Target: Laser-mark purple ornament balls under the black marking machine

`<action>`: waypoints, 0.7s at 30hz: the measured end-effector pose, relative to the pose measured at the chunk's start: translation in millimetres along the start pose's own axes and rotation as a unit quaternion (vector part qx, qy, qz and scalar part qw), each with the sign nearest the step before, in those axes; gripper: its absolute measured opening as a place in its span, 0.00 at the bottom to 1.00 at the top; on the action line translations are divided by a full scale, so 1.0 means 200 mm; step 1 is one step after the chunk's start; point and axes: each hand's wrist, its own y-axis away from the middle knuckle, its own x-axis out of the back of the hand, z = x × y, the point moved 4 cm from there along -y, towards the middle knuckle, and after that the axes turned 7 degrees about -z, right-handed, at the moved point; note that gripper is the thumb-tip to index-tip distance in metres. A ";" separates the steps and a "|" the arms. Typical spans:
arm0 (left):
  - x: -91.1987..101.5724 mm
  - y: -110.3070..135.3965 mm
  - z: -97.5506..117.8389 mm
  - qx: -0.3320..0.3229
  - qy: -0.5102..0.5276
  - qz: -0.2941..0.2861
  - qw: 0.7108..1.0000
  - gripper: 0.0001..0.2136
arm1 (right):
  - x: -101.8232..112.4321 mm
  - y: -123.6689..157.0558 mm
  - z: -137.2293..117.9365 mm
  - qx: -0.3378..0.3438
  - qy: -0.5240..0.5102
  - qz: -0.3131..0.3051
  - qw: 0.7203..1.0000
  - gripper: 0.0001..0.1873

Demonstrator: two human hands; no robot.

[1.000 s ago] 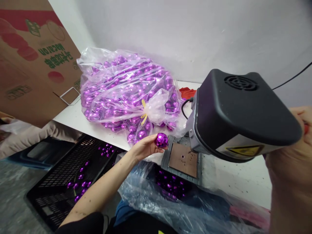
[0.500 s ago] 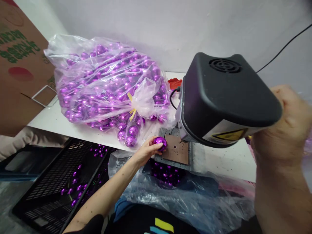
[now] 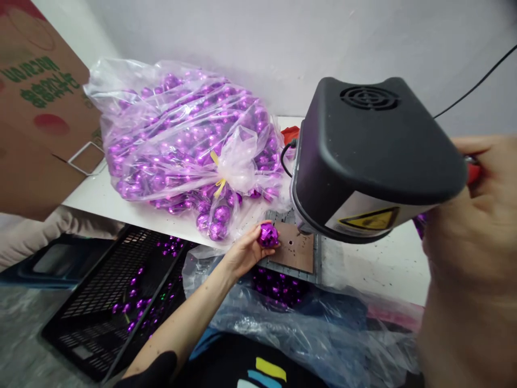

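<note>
My left hand [image 3: 246, 252] is closed around a shiny purple faceted ball [image 3: 268, 235], its fingers and thumb at the ball's left side. The ball is at the left edge of a brown square plate [image 3: 297, 256] with a small hole, which lies on a grey slotted base. Over the plate stands a black machine head [image 3: 375, 156] with a round vent and a yellow warning label. My right hand [image 3: 484, 210], close to the camera and partly blurred, is closed around a red handle [image 3: 474, 172] beside the machine; most of the handle is hidden.
A tied clear bag of purple balls [image 3: 189, 134] fills the table's left side. A cardboard box [image 3: 44, 118] stands beyond it. Below, a black crate [image 3: 92, 318] holds small purple balls. Clear plastic sheeting [image 3: 307, 334] covers my lap, and more purple balls show under the base.
My left hand has turned the ball slightly and its thumb no longer lies across the front. My right hand has shifted, showing the red handle. The view has moved a little.
</note>
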 end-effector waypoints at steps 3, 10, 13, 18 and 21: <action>-0.04 -0.03 0.02 -0.039 -0.173 0.036 0.984 0.23 | 0.01 0.00 0.01 -0.006 0.007 0.001 1.000 0.23; -0.11 -0.07 -0.02 -0.143 -0.527 0.056 0.836 0.22 | 0.01 -0.01 0.02 -0.031 0.006 -0.028 0.999 0.25; -0.12 -0.10 -0.03 -0.172 -0.574 0.053 0.798 0.22 | 0.01 -0.02 0.01 -0.021 0.014 -0.020 0.999 0.24; -0.16 -0.15 -0.05 -0.188 -0.624 0.004 0.759 0.22 | 0.01 -0.02 0.00 -0.020 0.060 -0.009 0.998 0.23; -0.16 -0.18 -0.07 -0.166 -0.622 -0.001 0.765 0.22 | 0.02 -0.02 -0.01 -0.021 0.083 -0.012 0.996 0.23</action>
